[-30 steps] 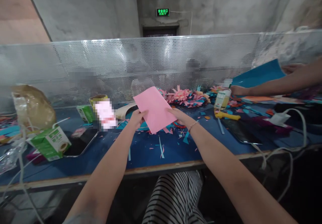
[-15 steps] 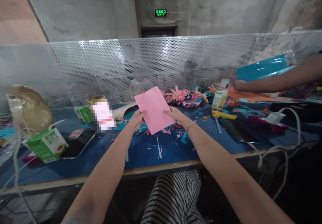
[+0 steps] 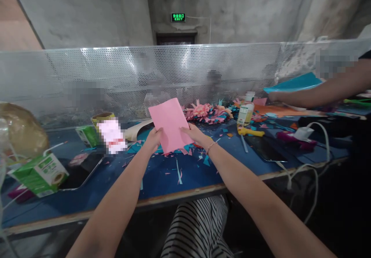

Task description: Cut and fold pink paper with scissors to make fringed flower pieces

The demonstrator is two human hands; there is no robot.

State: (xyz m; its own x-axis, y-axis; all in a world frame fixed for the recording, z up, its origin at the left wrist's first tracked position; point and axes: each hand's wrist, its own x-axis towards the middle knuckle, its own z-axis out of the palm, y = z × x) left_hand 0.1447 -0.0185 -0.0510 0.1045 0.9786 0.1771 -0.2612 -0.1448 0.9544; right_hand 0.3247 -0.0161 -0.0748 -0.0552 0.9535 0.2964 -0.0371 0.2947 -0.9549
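Observation:
A sheet of pink paper [image 3: 169, 124], which looks folded or stacked, is held up above the blue table. My left hand [image 3: 153, 139] grips its lower left edge, thumb on the front face. My right hand [image 3: 197, 133] pinches its right edge, thumb also on the front. The fingers of both hands are hidden behind the paper. Under and around it lie small pink and blue paper scraps [image 3: 206, 160] and a pale strip [image 3: 179, 172]. Behind it to the right is a heap of fringed pink and blue paper [image 3: 203, 111].
Left are a green-and-white carton [image 3: 40, 173], a dark tablet [image 3: 84, 173] and a golden plastic bag [image 3: 23, 130]. Right stand a bottle [image 3: 245, 111], a yellow-handled tool [image 3: 251, 132], a phone [image 3: 268, 148] and white cables [image 3: 314, 184]. A co-worker's arm [image 3: 327, 92] reaches toward blue sheets [image 3: 292, 83].
The view has turned slightly right, so the table things sit further left. My hands still hold the pink paper much as before. The co-worker's blue sheets are lower and flatter.

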